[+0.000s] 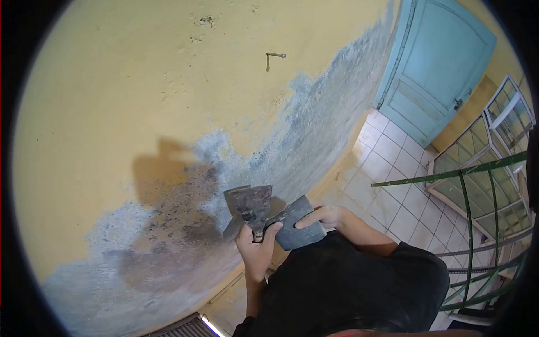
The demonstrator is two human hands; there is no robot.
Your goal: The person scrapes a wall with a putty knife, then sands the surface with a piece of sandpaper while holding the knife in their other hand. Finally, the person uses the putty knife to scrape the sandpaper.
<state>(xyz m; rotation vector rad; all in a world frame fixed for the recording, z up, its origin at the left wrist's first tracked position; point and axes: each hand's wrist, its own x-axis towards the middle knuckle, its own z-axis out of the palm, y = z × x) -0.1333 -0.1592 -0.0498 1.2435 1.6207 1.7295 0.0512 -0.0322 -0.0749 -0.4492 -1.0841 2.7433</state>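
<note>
Held up before the wall, a putty knife (254,203) with a wide, stained metal blade points upward in my left hand (257,251), whose fingers are closed round its lower end. My right hand (324,218) grips a dark grey, flat sheet (300,229) that looks like sandpaper, the thumb pressed on its face. The sheet's left corner comes right up to my left thumb, beside the blade. Behind both hands is the wall (168,227), yellow above with a rough, patchy blue-grey area below. My shadow falls across it.
A nail (276,55) sticks out of the upper wall. A light blue door (432,67) stands at the far right. Green metal bars (466,236) and a glazed frame (477,151) are close on my right, over a tiled floor (387,160). A dark slatted object (182,327) lies at the bottom.
</note>
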